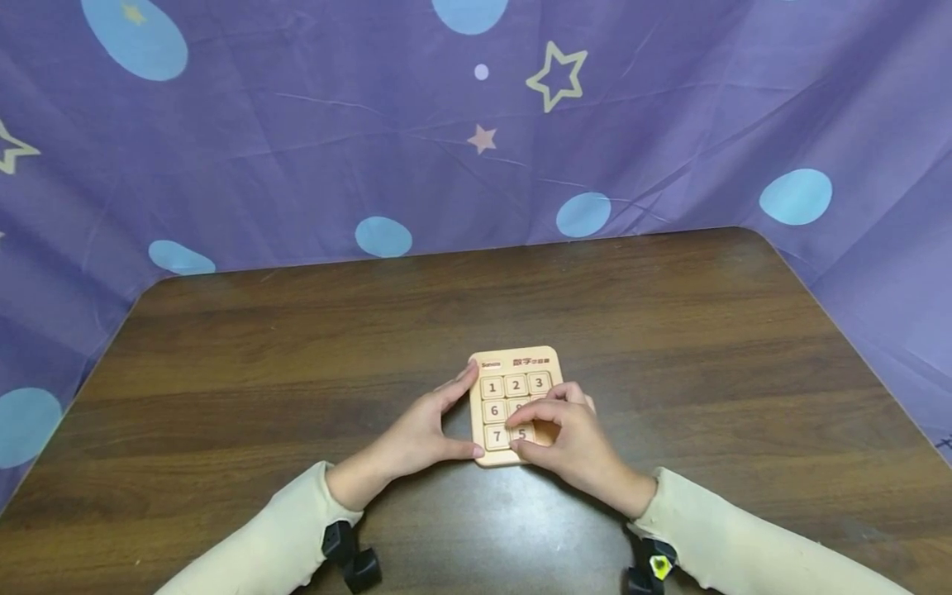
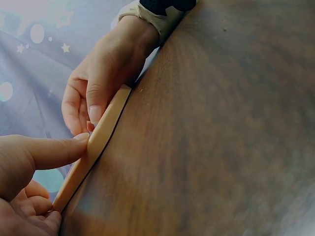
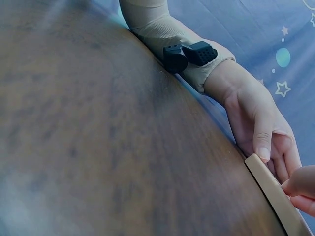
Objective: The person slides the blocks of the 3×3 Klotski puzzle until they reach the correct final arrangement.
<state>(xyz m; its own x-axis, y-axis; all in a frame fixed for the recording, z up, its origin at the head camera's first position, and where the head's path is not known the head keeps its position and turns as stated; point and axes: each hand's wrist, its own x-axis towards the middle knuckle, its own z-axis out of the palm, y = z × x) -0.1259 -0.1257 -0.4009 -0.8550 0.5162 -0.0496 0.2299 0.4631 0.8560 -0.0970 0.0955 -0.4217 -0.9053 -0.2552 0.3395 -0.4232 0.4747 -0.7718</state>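
A pale wooden sliding number puzzle (image 1: 513, 359) lies flat on the table, its numbered square tiles set in rows inside a rounded frame. My left hand (image 1: 420, 430) holds the frame by its left side, thumb at the lower left corner and fingertips near the upper left. Over the lower rows, my right hand (image 1: 576, 438) has its bent index finger and thumb tips at the top and bottom of the tile marked 5 (image 1: 523, 435). That hand hides the tiles at the lower right. From the left wrist, the puzzle's side edge (image 2: 106, 130) shows beneath both hands.
The brown wood-grain table (image 1: 297, 347) stretches out around the puzzle, with rounded far corners. Behind it hangs a purple cloth (image 1: 297, 165) with stars and blue spots. Black wrist devices (image 1: 349, 558) sit at both pale sleeves (image 1: 260, 537).
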